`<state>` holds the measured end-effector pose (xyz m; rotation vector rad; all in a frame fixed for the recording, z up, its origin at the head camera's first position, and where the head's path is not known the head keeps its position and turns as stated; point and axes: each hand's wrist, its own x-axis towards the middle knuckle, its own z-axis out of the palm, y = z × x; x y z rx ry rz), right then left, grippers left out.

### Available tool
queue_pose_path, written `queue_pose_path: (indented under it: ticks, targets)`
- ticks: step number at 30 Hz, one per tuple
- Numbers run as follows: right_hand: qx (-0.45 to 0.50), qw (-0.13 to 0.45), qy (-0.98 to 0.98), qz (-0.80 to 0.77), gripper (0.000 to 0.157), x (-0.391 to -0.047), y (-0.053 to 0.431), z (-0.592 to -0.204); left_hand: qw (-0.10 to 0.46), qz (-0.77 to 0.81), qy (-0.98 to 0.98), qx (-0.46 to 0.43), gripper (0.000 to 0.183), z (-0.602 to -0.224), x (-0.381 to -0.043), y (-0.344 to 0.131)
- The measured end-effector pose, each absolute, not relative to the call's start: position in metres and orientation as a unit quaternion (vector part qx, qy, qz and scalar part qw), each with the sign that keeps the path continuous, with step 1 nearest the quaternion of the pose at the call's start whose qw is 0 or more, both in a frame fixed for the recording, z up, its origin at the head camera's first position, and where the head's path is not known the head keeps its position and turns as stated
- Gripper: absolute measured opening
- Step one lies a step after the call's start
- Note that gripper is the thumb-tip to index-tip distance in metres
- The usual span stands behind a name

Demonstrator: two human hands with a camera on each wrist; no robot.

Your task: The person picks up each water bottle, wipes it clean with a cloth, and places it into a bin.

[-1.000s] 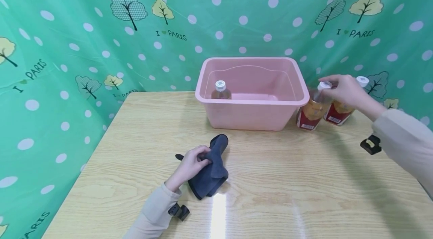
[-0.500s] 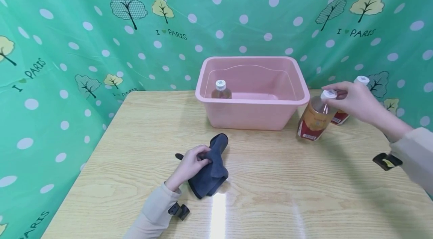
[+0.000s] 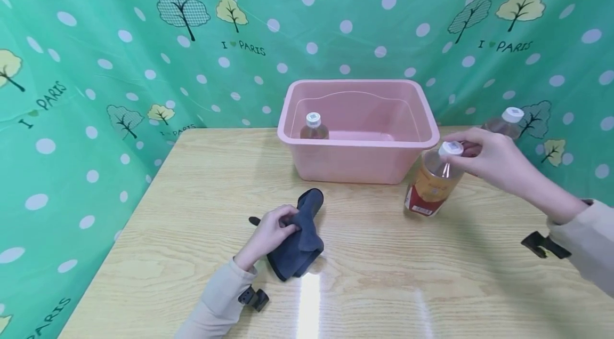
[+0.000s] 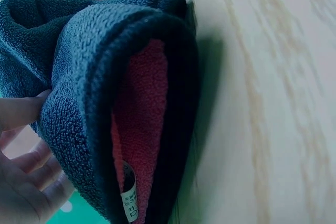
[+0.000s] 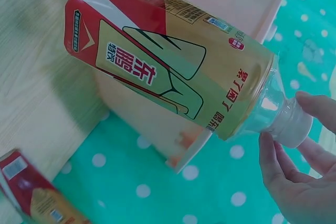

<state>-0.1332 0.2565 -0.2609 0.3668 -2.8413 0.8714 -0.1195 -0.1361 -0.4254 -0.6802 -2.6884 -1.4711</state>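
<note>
My right hand [image 3: 499, 160] pinches the white cap of a drink bottle [image 3: 431, 184] with a red and gold label. The bottle leans, its base close over the table just in front of the tub's right end. In the right wrist view, thumb and fingers of the right hand [image 5: 299, 177] grip the cap from both sides. My left hand [image 3: 271, 232] pinches a dark blue-grey towel [image 3: 304, 240], bunched on the table. Inside a fold, the left wrist view shows reddish fabric and a small label [image 4: 129, 200] with print. A black tip [image 3: 254, 220] pokes out left of the towel.
A pink tub [image 3: 345, 163] stands at the back of the table [image 3: 192, 195], with another capped bottle [image 3: 314, 128] inside at its left. A further bottle [image 3: 510, 115] stands behind the right hand, partly hidden. A green dotted curtain [image 3: 345, 24] hangs behind.
My right hand has brought the bottle from beside the other bottle toward the front and slightly left, tilting it. The left hand and towel have stayed in place.
</note>
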Motion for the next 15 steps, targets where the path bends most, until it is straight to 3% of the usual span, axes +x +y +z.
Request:
queue_pose_path:
  ticks: [15]
  targets:
    - [0.221,0.089,-0.918,0.318,0.031,-0.122,0.203,-0.270,-0.003,-0.472,-0.855,-0.213,0.021,-0.425,-0.118,-0.137]
